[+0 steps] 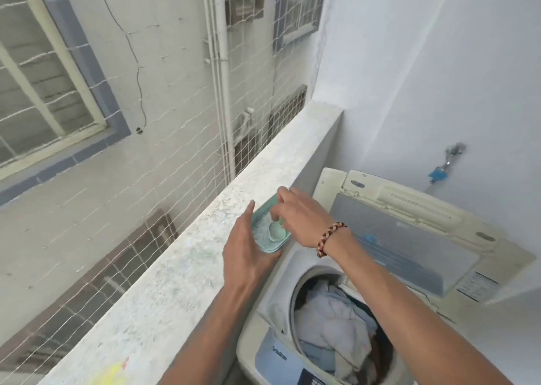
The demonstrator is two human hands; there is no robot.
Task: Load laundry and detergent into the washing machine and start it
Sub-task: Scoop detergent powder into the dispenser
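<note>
I hold the detergent box (270, 229) with my left hand (248, 253); the fingers are curled around its near side and underneath, the thumb lies along the left wall. The box is teal, open on top, with pale powder inside and a small round scoop (276, 230) lying in the powder. It stands at the right edge of the ledge (181, 267), just beside the washing machine (281, 270).

My right hand (298, 213) is over the box with the fingers bent down into it. Two fingertips go toward the scoop, but I cannot tell if they pinch it already.

The laundry (336, 326) is already in the drum, on the near right, and the lid (409, 238) stands open behind it. So I judge that the clothes are loaded and the detergent step is in hand.

What can go wrong: the box is at the ledge's edge and partly off it, so if my left grip loosens while the right hand digs, it may tip and spill powder on the machine's top or on the ledge. Also a too full scoop can drop powder on the way to the drum.
</note>
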